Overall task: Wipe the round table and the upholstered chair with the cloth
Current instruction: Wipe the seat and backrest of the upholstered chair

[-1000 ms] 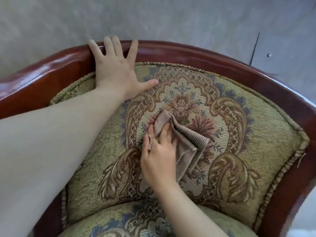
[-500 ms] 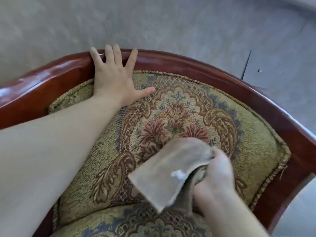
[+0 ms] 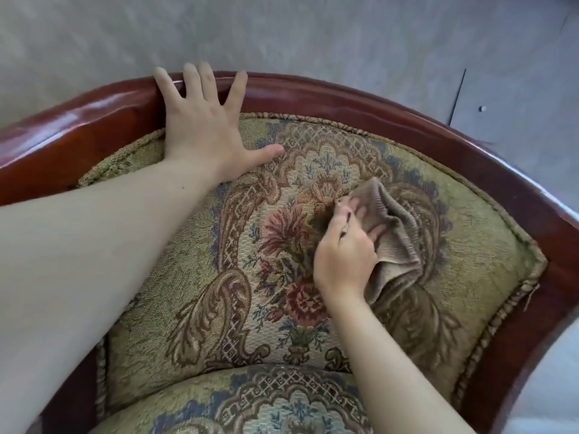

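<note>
Grey floor (image 3: 313, 32) spreads beyond the chair (image 3: 517, 195), with a thin dark line (image 3: 456, 98) and a small dot (image 3: 482, 108) on it at upper right. We look down over the chair's curved, glossy red-brown wooden frame (image 3: 344, 98). It wraps around a backrest (image 3: 188, 277) in olive tapestry woven with flowers, scrolls and lattice, edged by a twisted cord (image 3: 313, 118). Part of the seat (image 3: 282, 402), in the same fabric, shows at the bottom edge. Our left hand (image 3: 203, 130) lies flat and spread, gripping nothing: its palm and thumb rest on the upper left of the backrest and its fingertips reach onto the frame. Our right hand (image 3: 343, 255) holds the cloth (image 3: 398, 233), a bunched, ribbed beige-brown piece. Its curled fingers (image 3: 360, 211) press into the folds against the backrest, just right of the woven flowers at the middle. The cloth touches the upholstery and spills out to the right of the hand and below it, well inside the cord edge. Both forearms are bare.
</note>
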Demonstrator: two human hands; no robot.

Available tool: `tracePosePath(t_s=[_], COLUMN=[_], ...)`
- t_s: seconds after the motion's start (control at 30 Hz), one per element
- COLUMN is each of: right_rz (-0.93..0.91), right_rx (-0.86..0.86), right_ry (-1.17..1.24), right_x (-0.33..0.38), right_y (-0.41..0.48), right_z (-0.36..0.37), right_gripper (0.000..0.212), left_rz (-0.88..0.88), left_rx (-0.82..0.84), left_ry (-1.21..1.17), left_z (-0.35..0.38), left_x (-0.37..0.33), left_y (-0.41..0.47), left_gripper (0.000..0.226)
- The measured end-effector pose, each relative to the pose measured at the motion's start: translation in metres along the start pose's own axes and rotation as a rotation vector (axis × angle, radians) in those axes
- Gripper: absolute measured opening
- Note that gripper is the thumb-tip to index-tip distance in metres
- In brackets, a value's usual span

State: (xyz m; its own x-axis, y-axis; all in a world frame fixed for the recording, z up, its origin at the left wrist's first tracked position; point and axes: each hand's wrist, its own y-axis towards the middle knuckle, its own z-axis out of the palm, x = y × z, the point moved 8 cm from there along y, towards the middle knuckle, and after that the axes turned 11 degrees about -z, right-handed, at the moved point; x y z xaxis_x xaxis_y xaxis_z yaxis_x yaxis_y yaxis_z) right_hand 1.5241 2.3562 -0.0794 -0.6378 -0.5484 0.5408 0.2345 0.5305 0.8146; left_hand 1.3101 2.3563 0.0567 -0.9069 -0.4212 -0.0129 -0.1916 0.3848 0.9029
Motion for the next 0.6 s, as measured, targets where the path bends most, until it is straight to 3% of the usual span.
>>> tracePosePath(t_s=[0.07,0.17,0.33,0.47,0.53,0.6], right_rz=[-0.103,-0.174,-0.080,0.175,0.523,0.707], right_rx=[0.039,0.077,0.279,0.420,0.321,0.204], right_ry=[-0.089,-0.009,0.189,0.751,1.003,1.099], right_x=[0.009,0.025,0.021,0.013,-0.003,-0.011], right_y=[-0.012,-0.044,-0.077,-0.071,-0.063,-0.055], right_z=[0.020,0.054,0.068,0.037,0.016,-0.016], right_gripper=[0.055,0.055,0.046,0.038,0.038,0.048], left_rz=[-0.003,0.001,0.004,0.003,0.005,0.008], left_rx=[0.000,-0.009,0.002,0.007,0.005,0.007], left_ry=[-0.001,-0.003,0.006,0.011,0.011,0.013], left_z=[0.002,0.004,0.009,0.008,0.007,0.006], left_x=[0.000,-0.003,-0.004,-0.003,-0.003,-0.003], left_y=[0.000,0.000,0.000,0.001,0.001,0.001], left_gripper=[0.122,0.122,0.122,0.122,0.122,0.122])
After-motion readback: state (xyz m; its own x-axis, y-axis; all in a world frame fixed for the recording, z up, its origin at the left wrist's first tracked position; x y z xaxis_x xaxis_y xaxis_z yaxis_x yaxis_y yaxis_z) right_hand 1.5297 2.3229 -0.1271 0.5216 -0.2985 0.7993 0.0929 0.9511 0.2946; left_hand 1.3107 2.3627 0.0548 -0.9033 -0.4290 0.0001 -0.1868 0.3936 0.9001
